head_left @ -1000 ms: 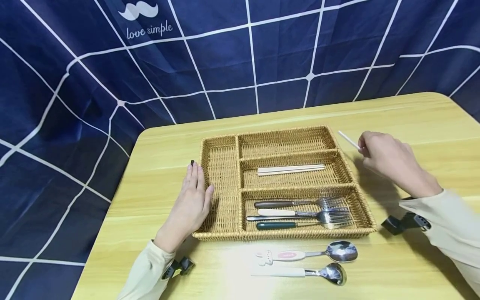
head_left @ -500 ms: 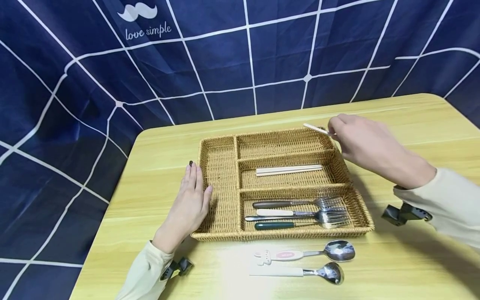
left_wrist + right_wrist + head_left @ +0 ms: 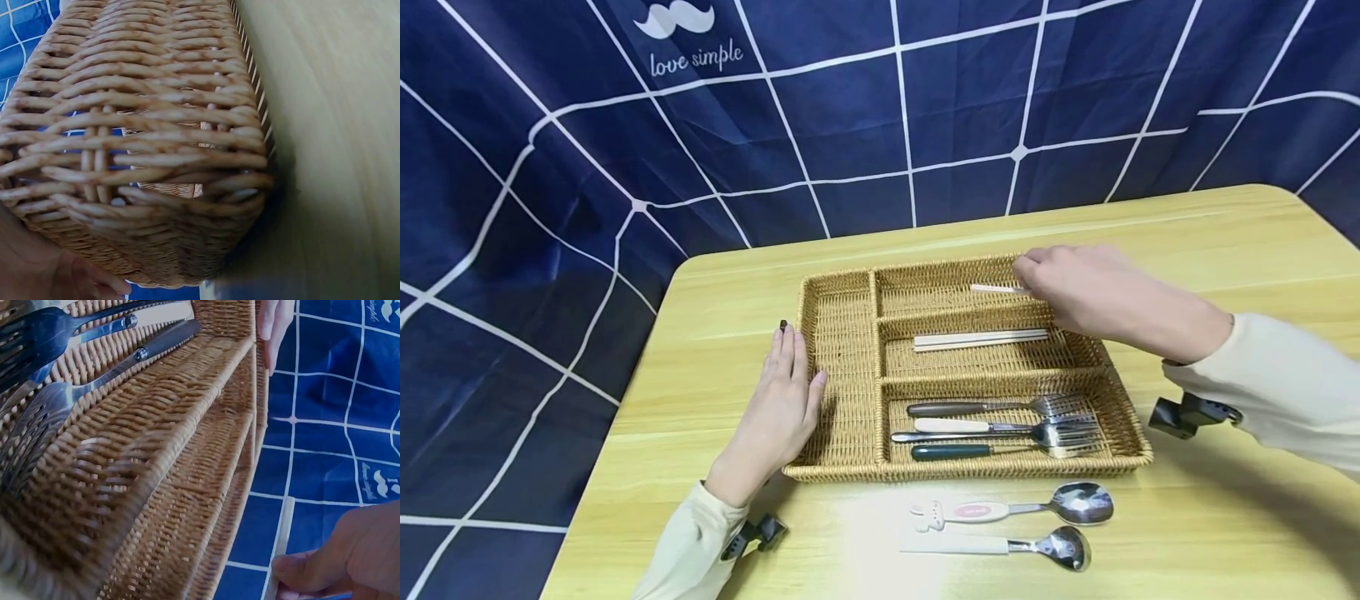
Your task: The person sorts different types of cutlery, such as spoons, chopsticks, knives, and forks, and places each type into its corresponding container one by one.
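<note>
A woven cutlery tray point(image 3: 880, 350) with several compartments sits on the table. My right hand point(image 3: 1082, 287) pinches a thin white chopstick point(image 3: 996, 289) over the tray's back compartment; its other end is hidden under the fingers. The right wrist view shows thumb and finger on the chopstick point(image 3: 284, 531). My left hand point(image 3: 775, 408) rests with straight fingers along the tray's left side, thumb over the rim. Pale chopsticks point(image 3: 977, 340) lie together in the middle compartment. Several forks point(image 3: 951, 451) lie in the front compartment.
Two spoons, one with a rabbit-shaped handle end point(image 3: 973, 511) and one with a plain white handle point(image 3: 958, 544), lie on the table point(image 3: 700, 333) in front of the tray. A blue checked cloth point(image 3: 850, 108) hangs behind the table.
My right hand has moved left with the chopstick, from beside the tray to over its back compartment, and has lowered. My left hand has stayed at the tray's left side.
</note>
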Action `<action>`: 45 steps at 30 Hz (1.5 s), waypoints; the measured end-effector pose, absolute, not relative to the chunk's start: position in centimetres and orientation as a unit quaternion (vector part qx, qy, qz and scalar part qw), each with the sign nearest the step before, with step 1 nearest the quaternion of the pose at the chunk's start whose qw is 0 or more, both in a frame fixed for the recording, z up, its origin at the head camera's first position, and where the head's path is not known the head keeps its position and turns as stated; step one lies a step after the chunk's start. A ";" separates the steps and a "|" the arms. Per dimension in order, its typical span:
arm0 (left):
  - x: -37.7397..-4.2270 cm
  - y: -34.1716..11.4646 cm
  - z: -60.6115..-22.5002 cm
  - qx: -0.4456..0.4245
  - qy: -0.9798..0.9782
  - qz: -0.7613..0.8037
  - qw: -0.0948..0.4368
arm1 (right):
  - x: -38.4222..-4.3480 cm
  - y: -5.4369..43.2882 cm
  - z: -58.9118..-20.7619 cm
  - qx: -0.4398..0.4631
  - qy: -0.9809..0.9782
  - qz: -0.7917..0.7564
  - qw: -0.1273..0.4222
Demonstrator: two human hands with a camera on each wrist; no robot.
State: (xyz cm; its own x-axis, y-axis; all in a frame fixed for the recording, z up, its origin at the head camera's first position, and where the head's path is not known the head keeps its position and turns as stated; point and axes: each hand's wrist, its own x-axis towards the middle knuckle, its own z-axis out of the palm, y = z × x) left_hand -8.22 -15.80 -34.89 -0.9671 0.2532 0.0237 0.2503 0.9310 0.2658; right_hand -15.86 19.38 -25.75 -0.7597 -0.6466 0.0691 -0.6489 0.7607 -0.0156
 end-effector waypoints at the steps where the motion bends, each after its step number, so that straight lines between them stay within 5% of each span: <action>1: -8.2 -15.8 -34.9 0.128 0.983 0.134 0.005 | -15.9 19.2 -25.8 0.350 -0.936 0.016 0.023; 16: -8.2 -15.8 -34.9 0.127 0.983 0.136 0.003 | -16.2 16.0 -27.3 0.386 -0.917 0.003 -0.101; 45: -8.2 -15.8 -34.7 0.125 0.982 0.142 0.006 | -16.1 13.6 -31.3 0.413 -0.904 0.055 -0.093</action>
